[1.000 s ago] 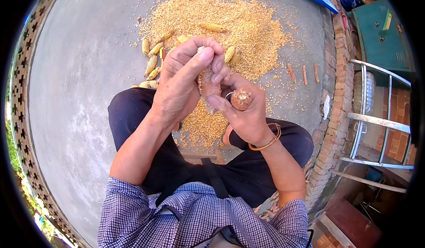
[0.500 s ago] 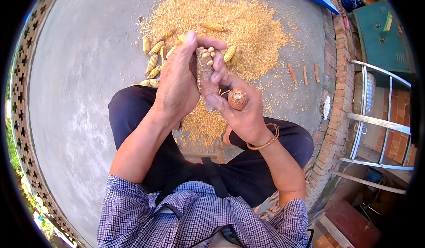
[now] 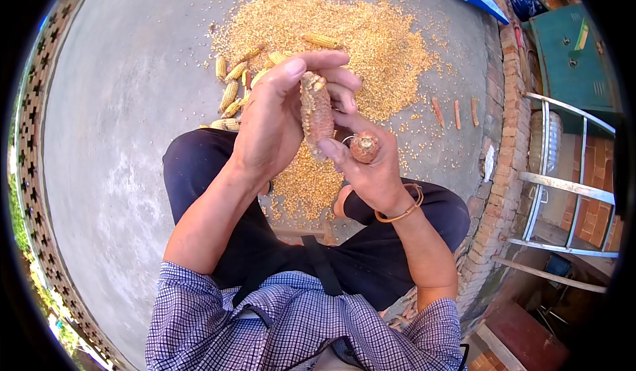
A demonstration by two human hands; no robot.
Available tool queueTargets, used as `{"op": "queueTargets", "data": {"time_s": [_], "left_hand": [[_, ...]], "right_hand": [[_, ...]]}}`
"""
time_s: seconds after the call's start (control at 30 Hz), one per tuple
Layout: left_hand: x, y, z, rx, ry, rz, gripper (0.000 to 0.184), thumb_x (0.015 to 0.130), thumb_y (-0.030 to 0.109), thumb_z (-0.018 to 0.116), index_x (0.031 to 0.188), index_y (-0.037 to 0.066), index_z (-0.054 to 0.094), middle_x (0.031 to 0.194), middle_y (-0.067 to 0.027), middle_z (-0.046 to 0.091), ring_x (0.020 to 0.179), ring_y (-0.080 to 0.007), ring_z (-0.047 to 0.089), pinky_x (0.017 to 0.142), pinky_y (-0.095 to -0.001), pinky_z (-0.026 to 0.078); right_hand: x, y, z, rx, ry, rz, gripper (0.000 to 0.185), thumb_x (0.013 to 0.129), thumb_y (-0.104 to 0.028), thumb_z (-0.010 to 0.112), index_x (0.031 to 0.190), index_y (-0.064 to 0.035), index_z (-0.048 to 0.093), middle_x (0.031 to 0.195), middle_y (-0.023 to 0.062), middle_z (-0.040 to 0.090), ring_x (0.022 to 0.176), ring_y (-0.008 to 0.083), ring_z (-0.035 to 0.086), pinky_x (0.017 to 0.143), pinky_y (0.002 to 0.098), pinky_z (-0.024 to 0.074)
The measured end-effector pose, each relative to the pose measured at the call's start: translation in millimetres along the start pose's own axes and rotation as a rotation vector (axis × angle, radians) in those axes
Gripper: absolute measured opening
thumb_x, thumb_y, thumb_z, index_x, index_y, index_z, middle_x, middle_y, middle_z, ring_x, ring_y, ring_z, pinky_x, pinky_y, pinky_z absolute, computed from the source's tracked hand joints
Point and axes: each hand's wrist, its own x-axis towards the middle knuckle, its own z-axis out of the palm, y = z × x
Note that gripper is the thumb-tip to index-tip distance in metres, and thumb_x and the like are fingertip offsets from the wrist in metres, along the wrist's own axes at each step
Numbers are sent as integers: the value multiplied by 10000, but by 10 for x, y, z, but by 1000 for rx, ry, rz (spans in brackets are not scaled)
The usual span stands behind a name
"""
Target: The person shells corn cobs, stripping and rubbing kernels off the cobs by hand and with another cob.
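A mostly stripped corn cob (image 3: 317, 114) stands nearly upright between my hands, with only a few kernels left near its top. My left hand (image 3: 265, 116) is curled around the cob's left side, thumb and fingers closed about its upper part. My right hand (image 3: 372, 165) grips a second, bare corn cob (image 3: 364, 147) whose round end shows between thumb and palm. Its thumb lies against the lower end of the first cob. Beneath the hands, loose kernels (image 3: 305, 185) lie between my legs.
A wide pile of corn kernels (image 3: 377, 46) spreads ahead on the concrete floor. Several unshelled ears (image 3: 229, 96) lie to its left, and bare cobs (image 3: 457, 114) to its right. A brick edge (image 3: 507, 139), a metal ladder-like frame (image 3: 570, 184) and a green cabinet (image 3: 573, 66) stand at right.
The cob between my hands has turned, and fewer kernels show near its top. My right hand has shifted slightly right, and the left fingers have opened out a little.
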Motion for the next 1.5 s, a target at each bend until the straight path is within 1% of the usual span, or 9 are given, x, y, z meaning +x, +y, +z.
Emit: {"op": "queueTargets", "data": {"time_s": [0.17, 0.33, 0.53, 0.63, 0.73, 0.87, 1.03, 1.3, 1.5], "left_hand": [[-61, 1, 16, 95, -25, 17, 366, 957, 222, 542, 1216, -35, 565, 1010, -141, 629, 858, -193, 607, 782, -319, 511], [-60, -12, 19, 181, -30, 38, 368, 923, 129, 607, 1244, -39, 540, 1046, -145, 628, 911, -200, 622, 813, -327, 536], [-50, 21, 26, 122, -40, -17, 438, 905, 113, 650, 1297, -28, 516, 1107, -163, 630, 1017, -224, 636, 870, -350, 557], [-72, 40, 24, 95, -29, -33, 452, 899, 103, 665, 1308, -21, 518, 1123, -160, 636, 1022, -215, 643, 891, -361, 557], [-68, 25, 1, 169, -23, 39, 436, 898, 91, 668, 1297, -20, 532, 1120, -152, 644, 1013, -205, 650, 907, -367, 555], [-78, -10, 0, 271, 1, 155, 407, 893, 85, 676, 1265, -23, 552, 1110, -144, 651, 1013, -213, 658, 907, -368, 558], [-76, -16, -3, 255, 50, 164, 373, 901, 95, 670, 1234, -28, 556, 1105, -150, 651, 992, -230, 671, 866, -368, 576], [-13, -24, -116, -23, 138, -43, 258, 1001, 189, 534, 1168, -4, 569, 1073, -165, 648, 965, -227, 665, 854, -345, 577], [-13, -53, -132, -37, 146, -31, 203, 990, 173, 554, 1108, 10, 581, 1061, -169, 650, 948, -222, 670, 839, -348, 582]], "right_hand": [[5, 10, 36, 82, 13, -18, 344, 862, -77, 726, 1147, 53, 586, 1042, 131, 670, 990, 148, 622, 845, 295, 512], [24, 40, 55, 115, 16, -55, 349, 876, -65, 709, 1179, 52, 581, 1059, 103, 664, 979, 126, 614, 820, 279, 522], [24, -30, -63, 284, -101, 108, 426, 910, -52, 662, 1309, 19, 530, 1046, 65, 648, 788, 48, 578, 623, 203, 481], [54, -109, -7, 517, -54, 134, 469, 920, -33, 632, 1361, 4, 478, 920, 25, 633, 663, 30, 528, 544, 193, 428], [53, -39, -75, 502, -119, 161, 493, 922, -22, 616, 1382, -2, 443, 832, -1, 603, 597, 36, 516, 521, 193, 422], [59, -43, -74, 473, -159, 184, 443, 917, -47, 638, 1329, -8, 479, 799, -6, 593, 576, 40, 518, 482, 193, 412], [73, -62, -21, 403, -116, 199, 333, 922, -85, 650, 1223, -3, 535, 773, -12, 609, 572, 27, 525, 470, 183, 418], [65, -60, -36, 470, -117, 172, 284, 926, -121, 651, 1150, 38, 579, 789, 24, 637, 568, 24, 529, 481, 177, 420], [44, -77, -54, 532, -95, 205, 252, 954, -153, 609, 1120, 37, 601, 708, 6, 606, 552, 32, 524, 486, 183, 415]]}}
